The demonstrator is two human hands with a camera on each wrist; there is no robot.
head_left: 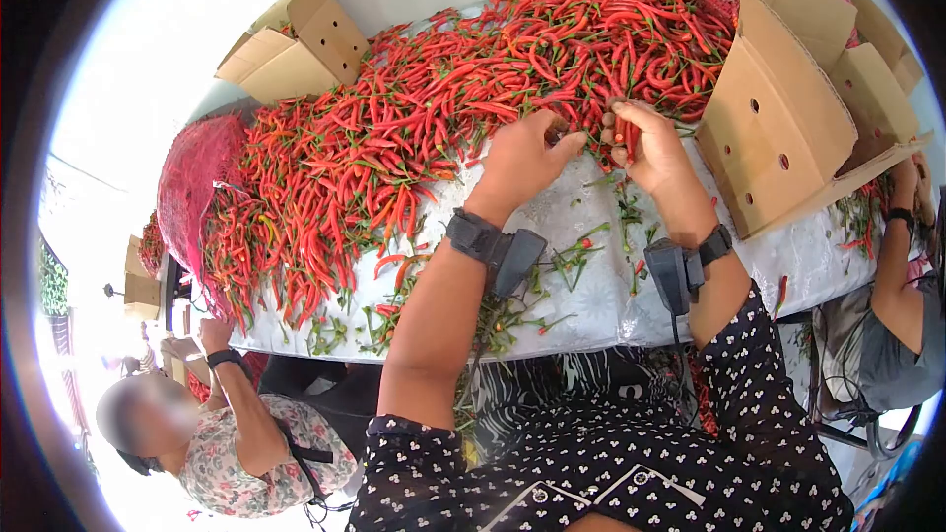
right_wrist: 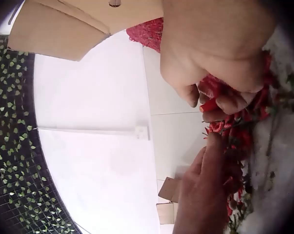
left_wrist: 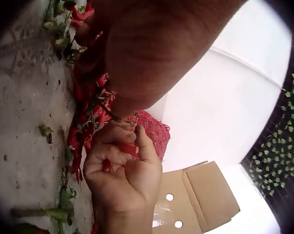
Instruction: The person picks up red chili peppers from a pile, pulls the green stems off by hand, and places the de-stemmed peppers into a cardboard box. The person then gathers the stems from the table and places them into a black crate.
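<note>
While right hand (head_left: 652, 153) holds at least two smooth red chilies (left_wrist: 127, 148), left hand (head_left: 522, 163) bends close (whether gripping, unclear); beyond, one heap (head_left: 552, 49), slim tapered pods past counting; two coarse mesh sacks (head_left: 200, 177) adjoining.

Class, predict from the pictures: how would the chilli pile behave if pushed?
The pile would probably shift piecemeal, being loose, separate chillies. Their glossy skins suggest some might slide easily. Heaped over one another, the upper ones could tumble.
</note>
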